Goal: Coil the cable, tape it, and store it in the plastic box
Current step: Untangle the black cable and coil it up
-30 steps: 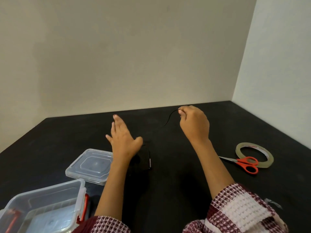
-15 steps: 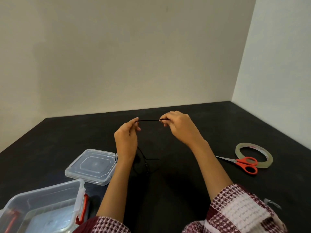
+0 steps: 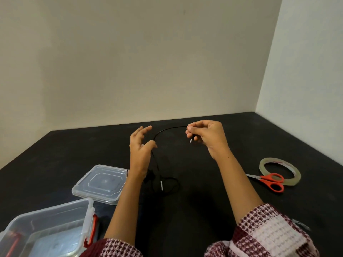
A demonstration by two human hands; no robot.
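Risk of a snag: slack of the thin black cable (image 3: pixel 168 129) lies tangled in loose loops mid-worktop, likely to knot or drag while winding. Right hand (image 3: pixel 207 137) raised, grip pinched shut on the cable near its plug end. Left hand (image 3: pixel 142 147) raised beside it, grip wide, fingers spread, cable passing just beside the thumb. Plastic box (image 3: pixel 55 216) open at the near left corner; tape roll (image 3: pixel 279 171) by the right edge.

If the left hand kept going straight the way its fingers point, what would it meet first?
Probably nothing on the table: the left hand points up and away toward the back wall. The cable arcs just to its right; depth is unclear.
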